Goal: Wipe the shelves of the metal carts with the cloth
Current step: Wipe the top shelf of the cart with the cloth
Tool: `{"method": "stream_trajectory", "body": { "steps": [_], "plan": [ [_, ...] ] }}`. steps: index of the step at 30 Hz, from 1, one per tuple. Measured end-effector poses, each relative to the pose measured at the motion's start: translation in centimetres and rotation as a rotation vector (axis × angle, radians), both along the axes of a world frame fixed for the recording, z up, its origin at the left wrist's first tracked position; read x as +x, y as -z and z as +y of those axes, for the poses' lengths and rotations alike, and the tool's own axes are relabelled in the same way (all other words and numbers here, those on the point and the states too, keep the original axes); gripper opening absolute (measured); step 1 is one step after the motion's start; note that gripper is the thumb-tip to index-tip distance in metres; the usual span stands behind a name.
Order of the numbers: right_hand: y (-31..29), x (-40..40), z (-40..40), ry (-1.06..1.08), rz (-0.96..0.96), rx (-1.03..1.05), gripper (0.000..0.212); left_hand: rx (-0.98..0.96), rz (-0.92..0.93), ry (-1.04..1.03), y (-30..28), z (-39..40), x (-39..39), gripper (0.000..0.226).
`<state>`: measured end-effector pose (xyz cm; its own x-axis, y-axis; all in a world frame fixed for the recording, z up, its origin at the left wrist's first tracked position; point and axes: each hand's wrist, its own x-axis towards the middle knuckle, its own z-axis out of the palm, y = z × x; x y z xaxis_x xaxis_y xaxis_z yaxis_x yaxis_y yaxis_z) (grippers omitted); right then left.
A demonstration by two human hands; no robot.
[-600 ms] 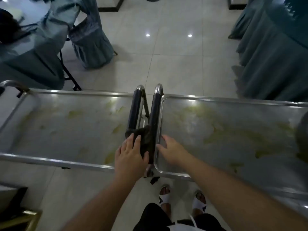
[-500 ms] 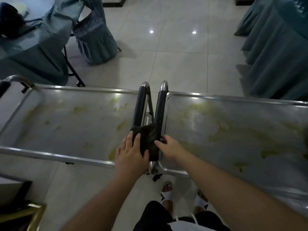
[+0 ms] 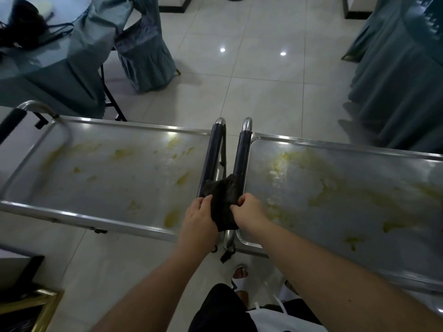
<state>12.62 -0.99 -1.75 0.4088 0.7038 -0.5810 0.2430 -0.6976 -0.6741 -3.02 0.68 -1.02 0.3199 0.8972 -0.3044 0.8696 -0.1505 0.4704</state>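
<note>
Cloth, dark and crumpled, is draped over the two adjoining push handles between the left cart shelf and right cart shelf. Left hand and right hand each pinch one cloth edge, grips closed on fabric. Yellow smears cover both shelves.

The single head-worn camera looked forward and steeply down from close above two metal carts, the tiled floor stretching far beyond.
</note>
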Motion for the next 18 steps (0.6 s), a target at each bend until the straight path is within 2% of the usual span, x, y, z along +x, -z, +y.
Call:
{"method": "stream_trajectory", "body": {
  "steps": [2, 6, 10, 16, 18],
  "plan": [
    [-0.6, -0.1, -0.2, -0.006, 0.056, 0.038, 0.011, -0.008, -0.033, -0.013, -0.2, 0.0, 0.2, 0.068],
    [-1.9, 1.1, -1.0, 0.140, 0.364, 0.204, 0.002, 0.015, -0.101, -0.009, -0.7, 0.2, 0.3, 0.059],
    [-3.8, 4.7, -2.4, 0.332, 0.585, 0.350, 0.008, 0.053, -0.158, 0.038, -1.7, 1.6, 1.4, 0.048],
    [-6.7, 12.2, -5.5, 0.551, 0.526, 0.531, 0.016, 0.052, -0.128, 0.166, -2.4, 4.3, 4.7, 0.047],
    [-7.1, 14.5, -6.3, 0.561, 0.495, 0.537, 0.016, 0.070, -0.095, 0.214, -2.4, 4.9, 6.3, 0.048]
  ]
}}
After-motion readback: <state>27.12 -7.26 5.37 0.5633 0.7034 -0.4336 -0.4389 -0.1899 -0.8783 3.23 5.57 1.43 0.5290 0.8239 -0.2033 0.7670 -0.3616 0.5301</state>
